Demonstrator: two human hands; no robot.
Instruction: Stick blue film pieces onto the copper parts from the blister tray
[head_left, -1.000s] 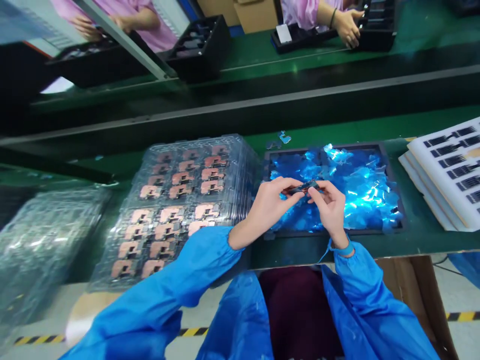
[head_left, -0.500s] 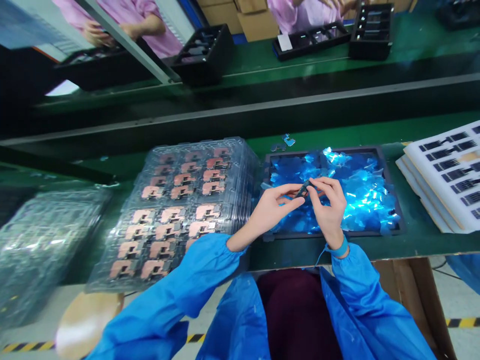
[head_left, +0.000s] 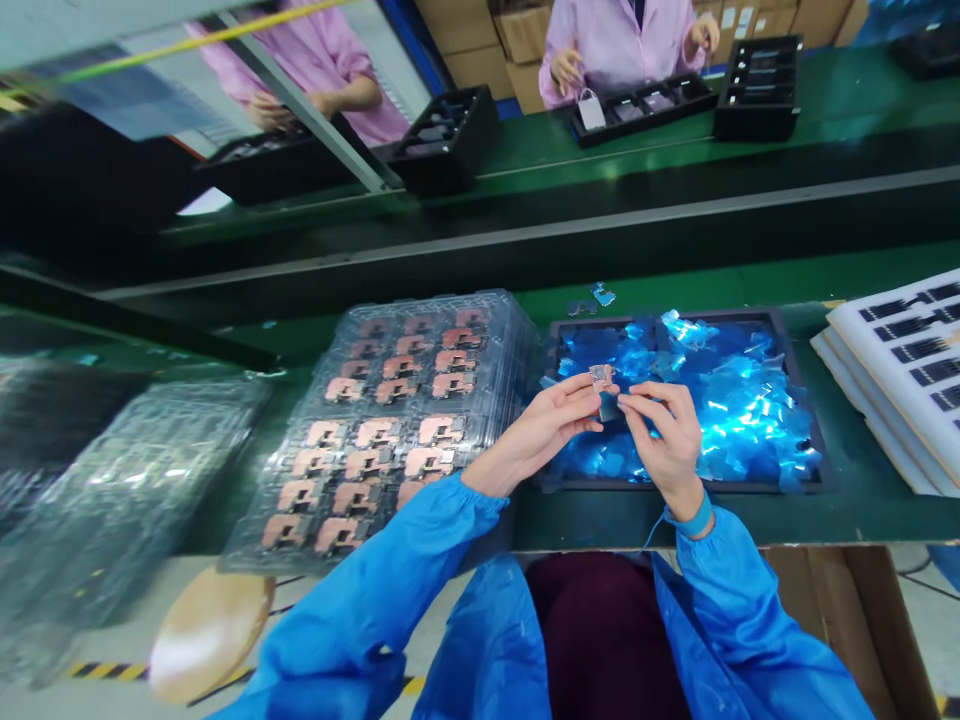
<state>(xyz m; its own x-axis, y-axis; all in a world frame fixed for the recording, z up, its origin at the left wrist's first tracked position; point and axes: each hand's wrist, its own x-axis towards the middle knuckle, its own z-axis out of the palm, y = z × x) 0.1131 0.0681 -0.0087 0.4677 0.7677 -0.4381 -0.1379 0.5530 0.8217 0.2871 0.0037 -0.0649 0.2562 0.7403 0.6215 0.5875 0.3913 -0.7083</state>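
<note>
My left hand (head_left: 559, 415) is closed, its thumb and fingers pinching a small circuit board (head_left: 601, 378) whose coppery, silvery face shows. A dark bluish piece hangs just below the board between my hands; whether it is film or part of the board I cannot tell. Right beside it, my right hand (head_left: 664, 425) is pinched at the thumb and fingertips, and what lies in that pinch is too small to make out. Both hands are over a dark tray (head_left: 814, 440) heaped with shiny blue film pieces (head_left: 739, 390).
To the left stands a stack of clear plastic trays (head_left: 300, 440) holding rows of coppery boards. More clear trays (head_left: 172, 450) lie farther left. White foam sheets (head_left: 892, 350) with black parts are at right. Two loose pieces (head_left: 602, 294) lie behind the film tray. Co-workers in pink sit across.
The board in my left hand has turned from its dark side to its coppery face. My right fingertips have drawn into a tighter pinch. The camera view has shifted slightly.
</note>
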